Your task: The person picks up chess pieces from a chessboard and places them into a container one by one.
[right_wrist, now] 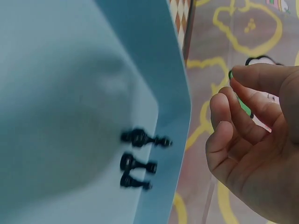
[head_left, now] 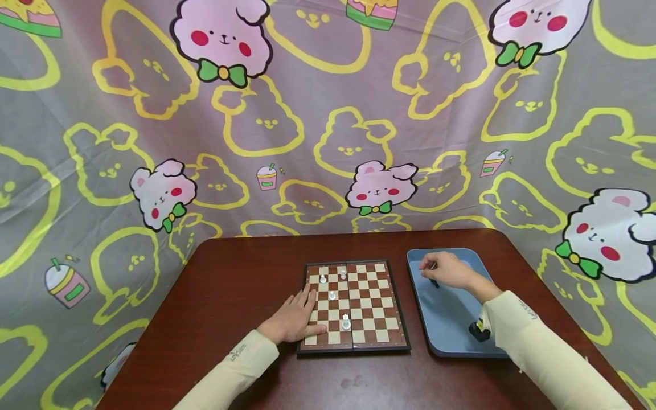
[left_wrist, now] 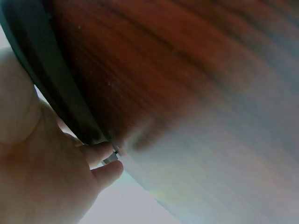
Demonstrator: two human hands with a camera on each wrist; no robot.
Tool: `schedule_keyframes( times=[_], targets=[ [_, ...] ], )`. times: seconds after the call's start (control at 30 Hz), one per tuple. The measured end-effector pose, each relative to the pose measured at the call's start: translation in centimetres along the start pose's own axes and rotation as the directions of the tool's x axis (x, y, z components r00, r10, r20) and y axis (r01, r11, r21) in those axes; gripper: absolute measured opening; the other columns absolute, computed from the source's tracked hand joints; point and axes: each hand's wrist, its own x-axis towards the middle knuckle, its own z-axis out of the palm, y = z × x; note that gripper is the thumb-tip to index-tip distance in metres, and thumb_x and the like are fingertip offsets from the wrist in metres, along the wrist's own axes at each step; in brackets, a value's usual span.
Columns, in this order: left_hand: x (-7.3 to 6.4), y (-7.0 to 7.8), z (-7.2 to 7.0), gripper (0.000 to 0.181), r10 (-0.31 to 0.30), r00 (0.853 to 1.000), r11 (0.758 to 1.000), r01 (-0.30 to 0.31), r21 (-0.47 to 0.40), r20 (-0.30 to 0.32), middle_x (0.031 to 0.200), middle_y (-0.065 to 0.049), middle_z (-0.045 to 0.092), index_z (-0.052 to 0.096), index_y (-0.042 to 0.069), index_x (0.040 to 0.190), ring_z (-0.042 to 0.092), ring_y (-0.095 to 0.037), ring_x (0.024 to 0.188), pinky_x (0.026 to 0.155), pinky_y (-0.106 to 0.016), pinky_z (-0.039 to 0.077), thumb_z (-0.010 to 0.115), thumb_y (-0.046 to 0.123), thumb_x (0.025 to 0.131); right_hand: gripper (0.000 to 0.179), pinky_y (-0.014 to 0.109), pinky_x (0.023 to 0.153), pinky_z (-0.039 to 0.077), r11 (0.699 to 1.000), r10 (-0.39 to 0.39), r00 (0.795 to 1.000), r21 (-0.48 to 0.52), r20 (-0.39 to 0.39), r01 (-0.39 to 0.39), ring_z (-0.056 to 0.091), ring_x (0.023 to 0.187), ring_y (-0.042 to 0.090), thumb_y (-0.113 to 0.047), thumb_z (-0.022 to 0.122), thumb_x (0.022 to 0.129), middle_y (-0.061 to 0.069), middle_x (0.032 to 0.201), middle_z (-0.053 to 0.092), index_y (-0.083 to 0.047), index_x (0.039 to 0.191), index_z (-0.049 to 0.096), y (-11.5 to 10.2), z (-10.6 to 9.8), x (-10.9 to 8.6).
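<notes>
Against the left side of the chessboard (head_left: pixel 375 302) rests my left hand (head_left: pixel 291 320), its fingers stretched along the edge and thumb lying over the squares. Several white chess pieces stand on the board's left half, among them a larger one (head_left: pixel 345 323). Over the blue tray (head_left: pixel 446 336) hovers my right hand (head_left: pixel 447 270), thumb and forefinger close together and the other fingers bent. A slim black chess piece (head_left: pixel 435 283) shows by its fingertips; whether they pinch it is unclear. In the right wrist view, black chess pieces (right_wrist: pixel 145 138) lie near the tray's wall, apart from the hand.
More black pieces (head_left: pixel 479 330) lie in the tray's near right part, partly behind the right sleeve (head_left: pixel 533 336). Board and tray stand side by side on a dark brown table (head_left: pixel 246 273). A patterned cloth (head_left: pixel 318 131) hangs behind and at both sides.
</notes>
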Motion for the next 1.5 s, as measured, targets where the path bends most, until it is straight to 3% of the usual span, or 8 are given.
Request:
schedule_keyframes(
  times=[0.3, 0.67, 0.9, 1.03, 1.33, 1.5],
  targets=[
    [0.2, -0.1, 0.3, 0.099, 0.012, 1.000, 1.000, -0.012, 0.020, -0.010, 0.154, -0.024, 0.008, 0.018, -0.003, 0.149, 0.017, -0.033, 0.141, 0.108, -0.050, 0.022, 0.038, 0.071, 0.087, 0.005, 0.031, 0.059, 0.044, 0.999, -0.034, 0.999, 0.043, 0.028, 0.033, 0.053, 0.068, 0.014, -0.009, 0.065, 0.088, -0.002, 0.082, 0.060, -0.009, 0.093, 0.066, -2.4, 1.7, 0.8],
    [0.2, -0.2, -0.1, 0.099, 0.010, 1.000, 1.000, -0.009, 0.018, -0.017, 0.154, -0.025, 0.010, 0.020, -0.004, 0.148, 0.018, -0.033, 0.140, 0.108, -0.050, 0.023, 0.040, 0.071, 0.087, 0.007, 0.031, 0.055, 0.041, 0.994, -0.071, 0.991, 0.085, 0.113, 0.061, 0.047, 0.059, 0.014, -0.010, 0.063, 0.091, -0.004, 0.081, 0.061, -0.005, 0.095, 0.065, -5.6, 4.3, 1.4],
    [0.1, -0.2, -0.1, 0.099, 0.005, 1.000, 1.000, -0.005, 0.016, -0.007, 0.154, -0.025, 0.008, 0.018, -0.004, 0.149, 0.016, -0.033, 0.141, 0.108, -0.050, 0.022, 0.039, 0.071, 0.087, 0.005, 0.030, 0.058, 0.043, 0.989, -0.122, 0.982, 0.101, 0.144, 0.108, 0.051, 0.065, 0.012, -0.009, 0.064, 0.090, -0.006, 0.080, 0.061, -0.007, 0.093, 0.067, -7.3, 6.4, 1.8],
    [0.2, -0.2, 0.0, 0.098, 0.013, 1.000, 1.000, -0.013, 0.016, -0.013, 0.154, -0.025, 0.008, 0.018, -0.004, 0.149, 0.016, -0.035, 0.140, 0.108, -0.050, 0.022, 0.039, 0.070, 0.088, 0.005, 0.031, 0.061, 0.045, 0.983, -0.154, 0.973, 0.131, 0.174, 0.132, 0.055, 0.071, 0.013, -0.007, 0.064, 0.089, -0.006, 0.081, 0.061, -0.007, 0.092, 0.067, -8.4, 7.5, 1.8],
    [-0.1, -0.1, 0.0, 0.098, 0.020, 1.000, 1.000, -0.020, 0.005, -0.018, 0.153, -0.026, 0.009, 0.019, -0.005, 0.148, 0.018, -0.035, 0.140, 0.108, -0.051, 0.023, 0.040, 0.069, 0.088, 0.013, 0.028, 0.068, 0.049, 0.957, -0.268, 0.931, 0.178, 0.247, 0.228, 0.058, 0.077, 0.009, -0.003, 0.067, 0.084, 0.000, 0.085, 0.064, -0.005, 0.096, 0.068, -9.7, 10.0, 1.9],
    [0.1, -0.2, 0.1, 0.098, 0.009, 1.000, 1.000, -0.008, 0.015, -0.029, 0.153, -0.026, 0.010, 0.019, -0.005, 0.148, 0.018, -0.034, 0.140, 0.108, -0.050, 0.023, 0.040, 0.070, 0.087, 0.020, 0.028, 0.069, 0.049, 0.957, -0.265, 0.929, 0.188, 0.258, 0.221, 0.058, 0.078, 0.010, -0.007, 0.074, 0.080, 0.001, 0.088, 0.063, -0.009, 0.098, 0.068, -10.2, 11.0, 2.1]
  ],
)
